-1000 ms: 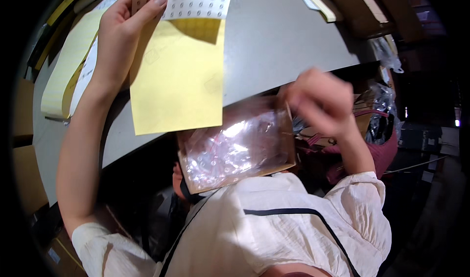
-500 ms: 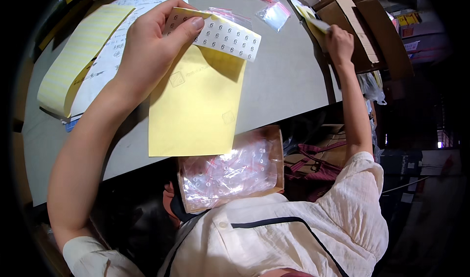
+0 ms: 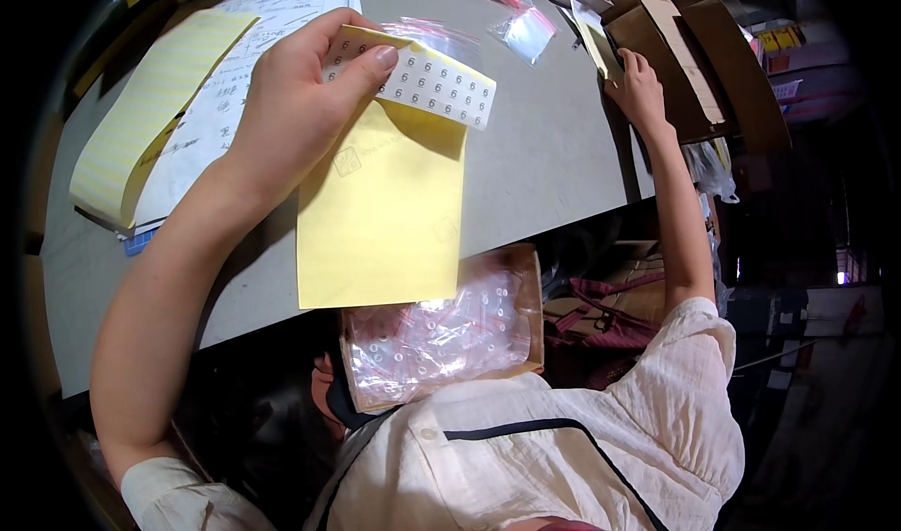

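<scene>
My left hand (image 3: 305,94) is closed on a sticker sheet (image 3: 441,90), thumb in front. Its white strip of small printed labels is folded over at the top, and its yellow backing (image 3: 385,226) hangs down past the table edge. Clear zip bags (image 3: 436,35) show just behind the fold; whether my fingers also hold them is hidden. At the right side of the table, my right hand (image 3: 640,92) has its fingers loosely apart. It is beside a pale yellow sheet (image 3: 599,45) that leans near an open cardboard box (image 3: 680,52).
A box of clear plastic bags (image 3: 441,338) sits between my body and the table (image 3: 544,155). On the left lie a curled yellow sheet (image 3: 160,108) and handwritten papers (image 3: 216,99). Small plastic packets (image 3: 526,33) lie at the far side. A dark red bag (image 3: 601,324) is below.
My right hand has let go of the pale yellow sheet and drawn slightly down and left. The sheet now stands more upright. The sticker sheet in my left hand has shifted slightly downward.
</scene>
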### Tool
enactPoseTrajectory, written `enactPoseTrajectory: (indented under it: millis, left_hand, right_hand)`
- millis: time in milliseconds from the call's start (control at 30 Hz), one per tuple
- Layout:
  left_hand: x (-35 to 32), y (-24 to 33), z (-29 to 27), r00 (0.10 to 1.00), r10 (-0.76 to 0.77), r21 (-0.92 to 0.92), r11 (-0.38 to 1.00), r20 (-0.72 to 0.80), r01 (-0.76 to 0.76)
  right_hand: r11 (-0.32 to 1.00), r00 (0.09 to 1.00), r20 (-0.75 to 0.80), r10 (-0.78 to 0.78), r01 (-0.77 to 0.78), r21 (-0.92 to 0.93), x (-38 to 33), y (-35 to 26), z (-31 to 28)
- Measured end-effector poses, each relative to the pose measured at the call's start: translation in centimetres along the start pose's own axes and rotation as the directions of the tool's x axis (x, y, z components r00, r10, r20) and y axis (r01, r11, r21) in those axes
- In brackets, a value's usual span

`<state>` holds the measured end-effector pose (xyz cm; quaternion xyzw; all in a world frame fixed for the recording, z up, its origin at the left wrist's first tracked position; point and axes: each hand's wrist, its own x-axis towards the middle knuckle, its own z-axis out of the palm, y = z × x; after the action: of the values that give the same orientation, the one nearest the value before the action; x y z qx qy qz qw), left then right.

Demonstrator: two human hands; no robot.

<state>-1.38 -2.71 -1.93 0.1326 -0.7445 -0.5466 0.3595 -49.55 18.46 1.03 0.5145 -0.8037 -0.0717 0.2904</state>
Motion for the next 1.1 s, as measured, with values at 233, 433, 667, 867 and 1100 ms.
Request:
enactPoseTrajectory:
  millis: [233,433,667,867,1100]
  left_hand:
    - [-0.1,0.3,-0.1,0.998,0.058,0.042,0.997,0.009,-0.058]
    - [-0.2,1.4,0.4,1.000,0.017,0.005,1.000,0.014,-0.017]
    - [-0.5,1.2,0.1,0.998,-0.060,-0.035,0.998,0.007,0.060]
    - [0.0,1.7,0.3,0.995,-0.094,-0.141,0.985,0.043,0.099]
    - [0.4,1.6,-0.5,0.977,-0.210,0.025,0.977,0.038,0.210]
  right_hand:
    - [0.968,0.993,-0.043,0.112,-0.118,-0.221,1.9,2.9,-1.7]
    - [0.998,0.989,-0.139,0.056,-0.052,0.030,1.2,2.1,-2.6]
    - [0.028,0.968,0.077,-0.239,-0.073,0.997,-1.3,-17.3,-13.7]
    - [-0.089,0.937,0.104,-0.334,-0.141,0.986,-2.0,-23.7,-14.9]
    - [-0.295,0.935,0.227,-0.272,-0.305,0.905,-1.7,-24.8,-13.3]
